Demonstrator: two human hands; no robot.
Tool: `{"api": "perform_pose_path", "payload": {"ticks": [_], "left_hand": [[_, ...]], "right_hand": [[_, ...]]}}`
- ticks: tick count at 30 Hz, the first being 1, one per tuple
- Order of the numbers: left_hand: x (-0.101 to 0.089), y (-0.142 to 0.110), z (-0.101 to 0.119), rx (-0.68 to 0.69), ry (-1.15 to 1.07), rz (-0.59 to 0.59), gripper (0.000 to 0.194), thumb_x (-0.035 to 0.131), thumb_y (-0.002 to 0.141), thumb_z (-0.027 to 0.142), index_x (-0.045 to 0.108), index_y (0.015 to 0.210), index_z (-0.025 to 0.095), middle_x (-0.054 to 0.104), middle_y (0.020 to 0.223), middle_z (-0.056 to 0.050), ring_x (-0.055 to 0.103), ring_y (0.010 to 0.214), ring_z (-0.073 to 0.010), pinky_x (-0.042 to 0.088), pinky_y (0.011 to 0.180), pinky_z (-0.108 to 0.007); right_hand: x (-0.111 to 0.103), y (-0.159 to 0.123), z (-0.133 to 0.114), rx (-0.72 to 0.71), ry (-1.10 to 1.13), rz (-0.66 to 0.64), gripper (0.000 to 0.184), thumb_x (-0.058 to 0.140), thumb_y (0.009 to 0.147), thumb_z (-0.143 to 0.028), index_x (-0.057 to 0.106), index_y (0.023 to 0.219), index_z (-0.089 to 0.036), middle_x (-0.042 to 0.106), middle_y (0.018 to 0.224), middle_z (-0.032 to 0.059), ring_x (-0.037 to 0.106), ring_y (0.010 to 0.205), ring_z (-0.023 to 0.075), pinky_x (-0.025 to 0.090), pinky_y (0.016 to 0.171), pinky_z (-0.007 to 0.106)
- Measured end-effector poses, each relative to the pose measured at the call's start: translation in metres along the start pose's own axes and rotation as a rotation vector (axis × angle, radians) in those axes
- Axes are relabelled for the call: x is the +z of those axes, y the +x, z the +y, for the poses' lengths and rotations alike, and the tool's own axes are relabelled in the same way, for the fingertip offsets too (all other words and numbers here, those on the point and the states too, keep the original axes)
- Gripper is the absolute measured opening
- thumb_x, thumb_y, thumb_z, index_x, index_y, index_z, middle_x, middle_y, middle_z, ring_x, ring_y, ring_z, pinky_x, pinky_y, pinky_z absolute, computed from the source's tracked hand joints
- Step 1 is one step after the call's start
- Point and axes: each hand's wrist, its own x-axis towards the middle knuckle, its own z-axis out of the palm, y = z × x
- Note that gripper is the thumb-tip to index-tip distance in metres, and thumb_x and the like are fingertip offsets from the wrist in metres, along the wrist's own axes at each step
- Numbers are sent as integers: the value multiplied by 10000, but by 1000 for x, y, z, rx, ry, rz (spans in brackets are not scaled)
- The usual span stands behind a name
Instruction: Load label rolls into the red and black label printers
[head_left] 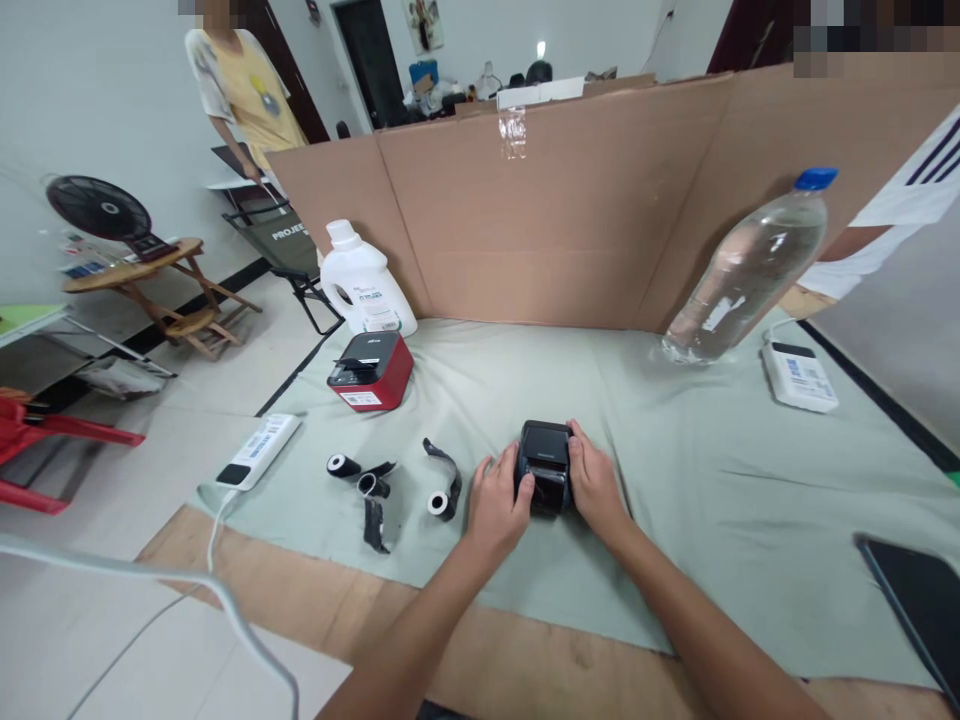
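Between my two hands a small black box-shaped device [546, 455], which looks like a portable label printer, sits on the pale green cloth [697, 480]. My left hand [499, 500] grips its left side, the thumb over the front. Along the right side, my right hand [595, 475] presses with its fingers closed against the casing. Left of my left hand lies a small black roll [441, 505] with a white core and a loose curled strip. Farther left are another black roll [343, 465] and a partly unwound one [369, 485].
A red and black printer [375, 370] stands by a white jug [367, 285]. Tall cardboard [525, 230] backs the table. A large water bottle [750, 275] leans at right. White power strips [259, 450] lie at both sides, a dark tablet [915, 600] at lower right. A person [247, 90] stands behind.
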Motion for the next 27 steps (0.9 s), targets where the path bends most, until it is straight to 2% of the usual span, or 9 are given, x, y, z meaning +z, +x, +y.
{"api": "perform_pose_path", "payload": {"ticks": [12,20,27], "left_hand": [[0,0,2,-10,-4,-6,530,327,1035,352,441,1509,143,588,1466,-179,587,1329,-286,330,1211,-556],[-2,1,5,-8,19,-4,527,329,1038,361,458,1489,123,587,1463,-189,587,1331,-285,327,1214,-551],[2,0,3,-24,21,13,535,301,1045,374,475,1493,137,585,1474,-160,570,1352,-260,309,1236,-489]], "right_hand": [[-1,1,-1,11,17,-13,828,195,1007,-699,557,1464,-110,598,1448,184,575,1355,311,396,1174,533],[-1,2,1,-1,23,-7,808,195,1017,-675,569,1449,-104,618,1424,186,601,1325,303,430,1145,518],[3,3,5,-17,59,31,793,227,1005,-668,611,1412,-106,626,1415,188,597,1329,309,410,1171,508]]}}
